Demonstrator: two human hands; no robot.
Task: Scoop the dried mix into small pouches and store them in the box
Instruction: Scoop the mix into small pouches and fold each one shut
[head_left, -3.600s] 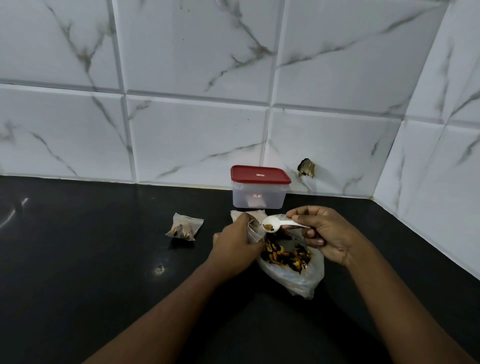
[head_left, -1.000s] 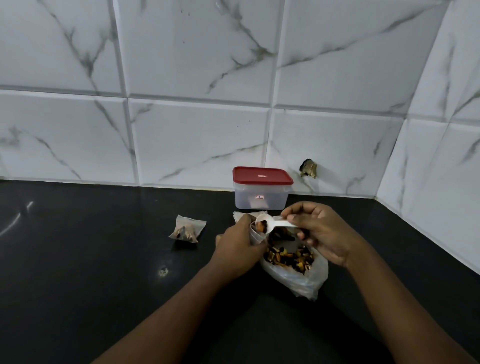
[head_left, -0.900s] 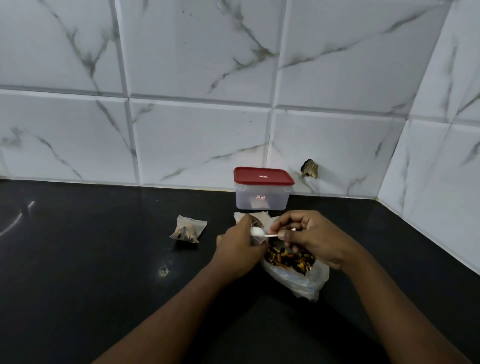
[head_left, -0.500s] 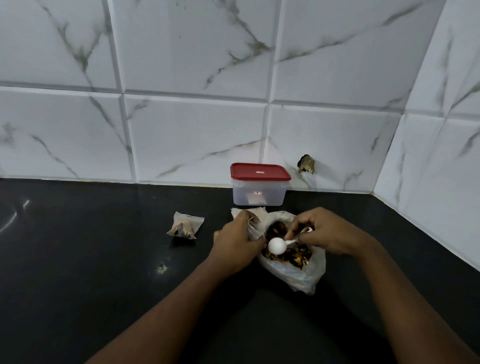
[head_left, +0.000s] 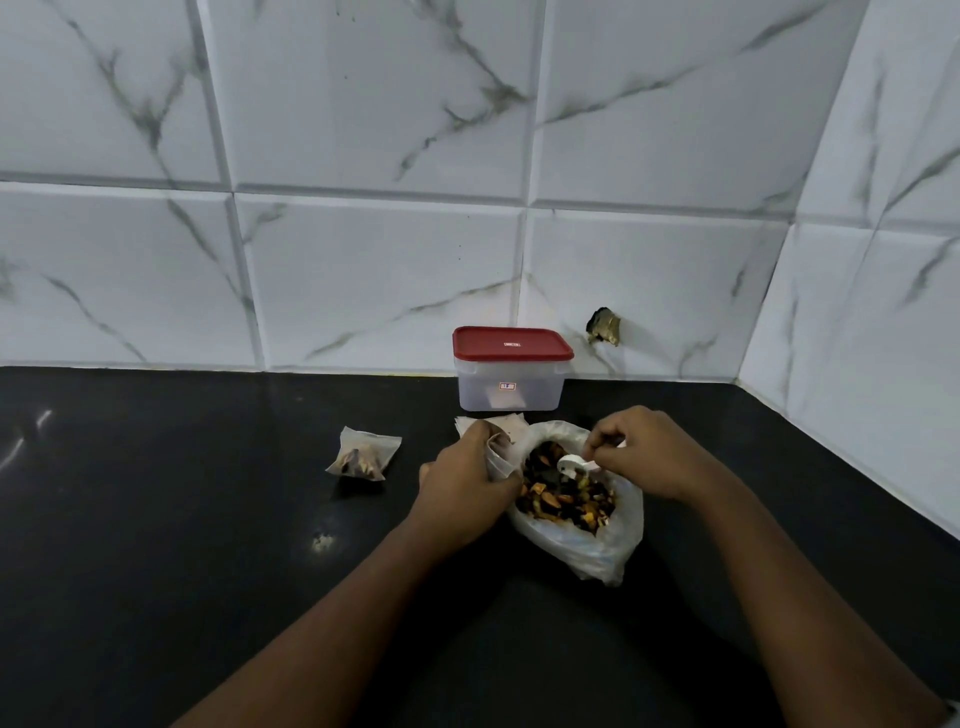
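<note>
Filled pouch: we see a small pouch (head_left: 364, 460) with dark mix inside, lying on the black surface (head_left: 156, 519) to the left of our left hand and apart from it.
Speck: a pale speck (head_left: 323, 540) sits on the surface, left of the left wrist and closer to us.
Left hand: our left hand (head_left: 465, 491) has its fingers curled round a white held pouch (head_left: 500, 458), gripping it against the left edge of the bag.
Spare pouches: a flat white stack (head_left: 493, 422) lies just beyond the left hand's knuckles.
Box: the box (head_left: 511, 387) stands beyond both hands by the tiled wall, its red lid (head_left: 511, 344) on.
Bag: a clear plastic bag (head_left: 597, 551) lies open between our hands, with the dried mix (head_left: 566, 501) showing inside.
Spoon: the white spoon (head_left: 571, 462) has its bowl down in the mix.
Right hand: our right hand (head_left: 644, 452) pinches the spoon's handle with bent fingers, over the bag's far right rim.
</note>
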